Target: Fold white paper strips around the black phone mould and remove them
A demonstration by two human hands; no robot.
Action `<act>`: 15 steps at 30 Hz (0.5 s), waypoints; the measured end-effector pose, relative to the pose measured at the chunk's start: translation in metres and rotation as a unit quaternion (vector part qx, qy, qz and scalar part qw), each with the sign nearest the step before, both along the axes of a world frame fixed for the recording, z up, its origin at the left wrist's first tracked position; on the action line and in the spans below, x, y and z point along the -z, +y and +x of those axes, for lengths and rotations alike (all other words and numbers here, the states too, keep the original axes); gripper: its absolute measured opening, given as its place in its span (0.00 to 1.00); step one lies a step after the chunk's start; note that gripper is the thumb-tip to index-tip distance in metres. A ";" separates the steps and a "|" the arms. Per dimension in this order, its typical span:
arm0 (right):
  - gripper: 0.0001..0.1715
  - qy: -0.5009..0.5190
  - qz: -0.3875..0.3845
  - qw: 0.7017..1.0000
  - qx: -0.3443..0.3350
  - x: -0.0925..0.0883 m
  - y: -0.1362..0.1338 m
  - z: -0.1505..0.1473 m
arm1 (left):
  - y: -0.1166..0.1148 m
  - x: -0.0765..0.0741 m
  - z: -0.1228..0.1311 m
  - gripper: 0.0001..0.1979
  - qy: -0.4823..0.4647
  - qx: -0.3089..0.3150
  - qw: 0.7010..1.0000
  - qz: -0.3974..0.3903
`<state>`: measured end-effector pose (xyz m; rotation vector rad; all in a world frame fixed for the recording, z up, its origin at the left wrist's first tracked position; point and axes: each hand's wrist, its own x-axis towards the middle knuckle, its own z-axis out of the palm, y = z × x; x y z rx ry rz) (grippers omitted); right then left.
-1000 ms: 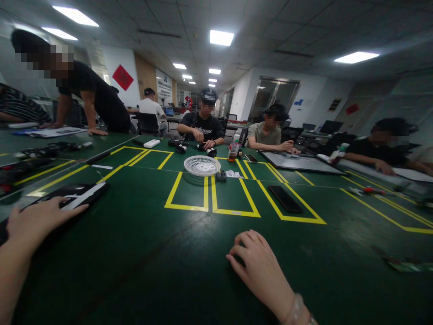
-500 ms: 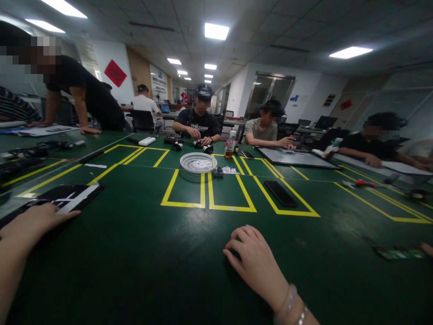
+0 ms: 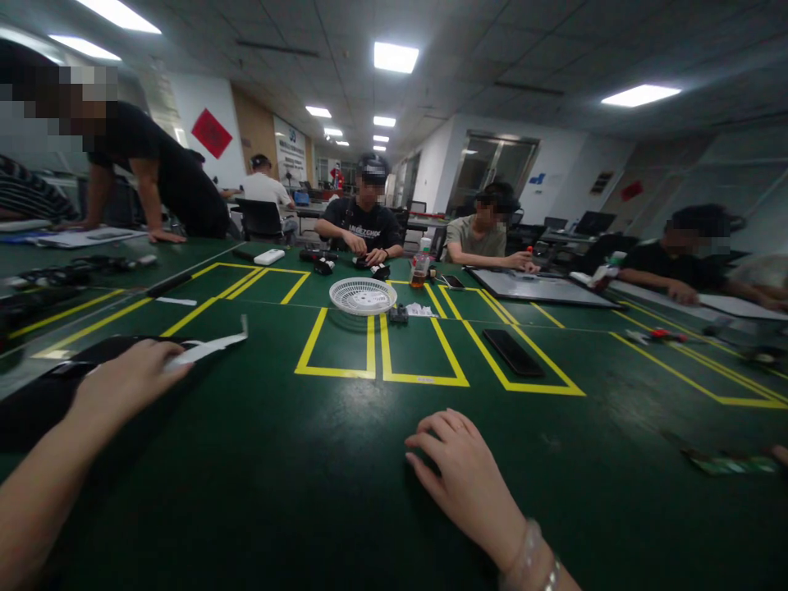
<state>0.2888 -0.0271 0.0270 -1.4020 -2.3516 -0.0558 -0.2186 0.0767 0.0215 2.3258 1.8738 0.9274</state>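
white strip (image 3: 211,348) has shifted off black item (image 3: 32,408), clamped in left hand (image 3: 127,384); right hand (image 3: 459,460) open, loosely curled.

The strip (image 3: 209,349) is in the left hand (image 3: 136,373), at near left. Beyond, on the table (image 3: 295,468), the basket (image 3: 363,311) lies left of the phone (image 3: 513,353).

The left grip (image 3: 126,382) covers the near end of a white strip (image 3: 213,349), so this end cannot be seen. It also hides a part of the black object (image 3: 37,408), which the left edge cuts off. The palm of the right grip (image 3: 452,455) is turned away, and what lies under it is hidden. The bracelets (image 3: 530,540) are partly cut by the bottom edge. On the right, a green piece (image 3: 730,465) is too blurred to identify. The print on the small label (image 3: 424,380) and on the crumpled paper (image 3: 421,310) is too small for reading.
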 end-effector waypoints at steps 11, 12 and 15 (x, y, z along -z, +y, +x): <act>0.17 0.045 0.034 0.994 -0.094 0.000 -0.009 -0.008 | -0.070 -0.008 0.196 0.14 0.001 0.372 0.925 -0.078; 0.17 0.047 0.010 0.994 -0.096 0.000 -0.009 -0.009 | -0.073 -0.006 0.199 0.14 -0.011 0.388 0.919 -0.075; 0.17 0.073 -0.066 0.991 -0.093 -0.001 -0.010 -0.011 | -0.075 -0.003 0.202 0.17 -0.030 0.399 0.913 -0.079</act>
